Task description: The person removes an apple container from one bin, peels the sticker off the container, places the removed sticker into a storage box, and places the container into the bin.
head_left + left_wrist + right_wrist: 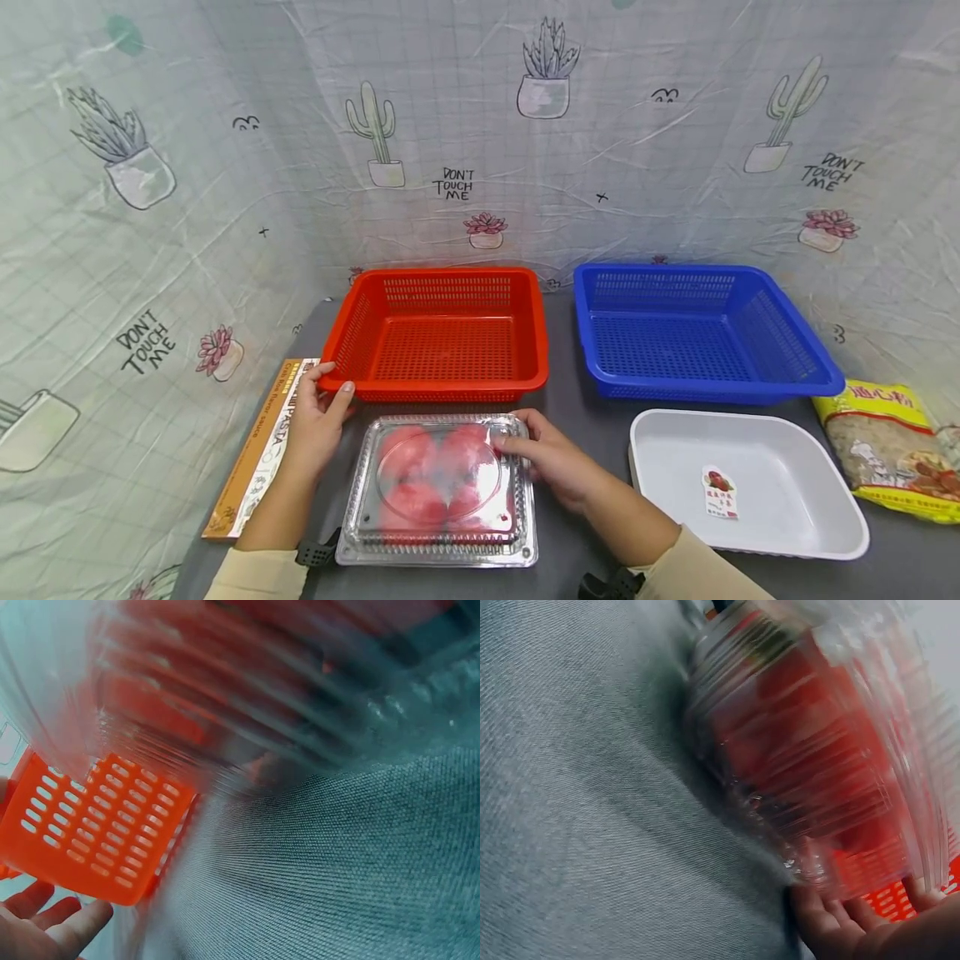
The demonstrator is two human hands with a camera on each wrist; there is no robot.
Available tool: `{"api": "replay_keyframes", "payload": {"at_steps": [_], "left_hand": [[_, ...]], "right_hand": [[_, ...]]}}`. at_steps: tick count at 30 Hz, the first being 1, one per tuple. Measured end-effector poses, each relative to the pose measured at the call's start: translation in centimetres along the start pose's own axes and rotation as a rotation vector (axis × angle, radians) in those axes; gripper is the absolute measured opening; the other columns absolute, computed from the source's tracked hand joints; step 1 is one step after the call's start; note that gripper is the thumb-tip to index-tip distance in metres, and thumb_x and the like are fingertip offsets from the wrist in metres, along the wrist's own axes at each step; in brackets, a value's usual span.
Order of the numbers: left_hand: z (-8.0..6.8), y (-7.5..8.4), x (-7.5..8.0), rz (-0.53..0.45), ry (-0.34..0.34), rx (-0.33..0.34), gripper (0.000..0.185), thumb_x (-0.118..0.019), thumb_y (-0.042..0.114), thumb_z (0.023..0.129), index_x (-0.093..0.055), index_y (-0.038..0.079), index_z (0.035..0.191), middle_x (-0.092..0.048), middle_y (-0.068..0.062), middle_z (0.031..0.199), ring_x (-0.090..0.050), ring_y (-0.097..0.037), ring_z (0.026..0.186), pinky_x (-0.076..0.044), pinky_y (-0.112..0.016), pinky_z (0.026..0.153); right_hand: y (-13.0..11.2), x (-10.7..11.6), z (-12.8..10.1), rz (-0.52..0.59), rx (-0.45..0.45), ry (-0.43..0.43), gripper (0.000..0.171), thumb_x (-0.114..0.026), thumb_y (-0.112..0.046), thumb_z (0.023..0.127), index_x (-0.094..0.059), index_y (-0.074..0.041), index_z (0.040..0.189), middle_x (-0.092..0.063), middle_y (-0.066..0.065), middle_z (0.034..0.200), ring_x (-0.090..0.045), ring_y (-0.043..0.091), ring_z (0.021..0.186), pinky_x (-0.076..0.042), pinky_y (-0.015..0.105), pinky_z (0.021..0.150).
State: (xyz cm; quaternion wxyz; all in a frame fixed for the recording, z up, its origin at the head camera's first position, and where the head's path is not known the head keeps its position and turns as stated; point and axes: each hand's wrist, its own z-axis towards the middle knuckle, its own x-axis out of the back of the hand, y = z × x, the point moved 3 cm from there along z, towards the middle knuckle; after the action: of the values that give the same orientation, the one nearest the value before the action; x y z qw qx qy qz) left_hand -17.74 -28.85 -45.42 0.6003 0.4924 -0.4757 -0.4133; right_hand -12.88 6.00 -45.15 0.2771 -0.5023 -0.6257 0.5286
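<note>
Left hand (317,419): forearm in a cream sleeve reaches forward from the near table edge; fingers straight and relaxed, holding nothing. It lies between the pasta box (258,446) and the clear clamshell container (438,492), fingertips at the front rim of the red basket (442,387); the left wrist view shows its fingers (56,919) just below that basket's corner. Whether they touch the rim cannot be told.

Right hand (551,458): forearm enters from the lower right, angled inward. Fingers laid on the far right corner of the clamshell container, thumb over the lid; the right wrist view shows fingertips (825,922) against its ribbed side wall.

Clear clamshell container: lid closed, 4 or so red tomatoes (435,479) inside, flat on the grey table (577,400) directly in front of the red basket.

Red basket: perforated plastic, left of centre at the back.

Blue basket (705,387): same pattern, beside the red one, apart from it.

White tray (825,533): shallow, in front of the blue basket, a small fruit label on its floor.

Yellow packet (888,450): far right, just beside the tray.
</note>
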Motion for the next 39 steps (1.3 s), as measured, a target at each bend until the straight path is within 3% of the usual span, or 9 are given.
{"api": "replay_keyframes", "payload": {"at_steps": [9, 18, 25, 34, 39], "left_hand": [[0.3, 0.1, 0.2, 0.034, -0.032, -0.017, 0.058, -0.058, 0.020, 0.111, -0.031, 0.009, 0.160, -0.043, -0.020, 0.156, -0.052, -0.030, 0.132, -0.058, -0.023, 0.090], [0.2, 0.1, 0.3, 0.054, -0.044, -0.004, 0.059, -0.059, 0.021, 0.111, -0.030, 0.010, 0.162, -0.044, -0.021, 0.156, -0.052, -0.032, 0.133, -0.058, -0.023, 0.088], [-0.1, 0.2, 0.3, 0.075, -0.047, -0.002, 0.060, -0.060, 0.023, 0.111, -0.030, 0.011, 0.162, -0.045, -0.021, 0.153, -0.053, -0.031, 0.130, -0.059, -0.025, 0.086], [-0.2, 0.4, 0.5, 0.090, -0.039, 0.017, 0.060, -0.061, 0.025, 0.110, -0.032, 0.013, 0.162, -0.046, -0.018, 0.154, -0.054, -0.028, 0.127, -0.059, -0.027, 0.085], [-0.1, 0.4, 0.5, 0.083, -0.028, 0.014, 0.060, -0.060, 0.024, 0.110, -0.032, 0.012, 0.161, -0.047, -0.019, 0.152, -0.054, -0.027, 0.125, -0.058, -0.023, 0.083]], "right_hand": [[-0.7, -0.1, -0.7, 0.080, -0.081, -0.128, 0.066, -0.070, -0.018, 0.095, -0.034, -0.016, 0.150, -0.060, 0.012, 0.125, -0.066, 0.025, 0.101, -0.061, 0.049, 0.080], [-0.6, -0.1, -0.9, 0.103, -0.074, -0.016, 0.061, -0.067, -0.017, 0.092, -0.040, -0.015, 0.147, -0.063, 0.007, 0.110, -0.066, 0.022, 0.091, -0.061, 0.044, 0.073], [-1.1, 0.8, -2.2, 0.144, -0.072, 0.019, 0.057, -0.062, -0.015, 0.092, -0.041, -0.015, 0.145, -0.064, 0.006, 0.111, -0.067, 0.023, 0.094, -0.060, 0.045, 0.076], [-4.1, 1.9, -3.8, 0.080, -0.078, -0.057, 0.055, -0.060, -0.021, 0.097, -0.038, -0.017, 0.147, -0.066, 0.008, 0.115, -0.069, 0.023, 0.097, -0.062, 0.045, 0.081], [-6.5, 2.1, -4.0, 0.078, -0.029, -0.115, 0.057, -0.058, -0.022, 0.099, -0.034, -0.014, 0.151, -0.068, 0.009, 0.119, -0.072, 0.023, 0.098, -0.063, 0.046, 0.085]]}}
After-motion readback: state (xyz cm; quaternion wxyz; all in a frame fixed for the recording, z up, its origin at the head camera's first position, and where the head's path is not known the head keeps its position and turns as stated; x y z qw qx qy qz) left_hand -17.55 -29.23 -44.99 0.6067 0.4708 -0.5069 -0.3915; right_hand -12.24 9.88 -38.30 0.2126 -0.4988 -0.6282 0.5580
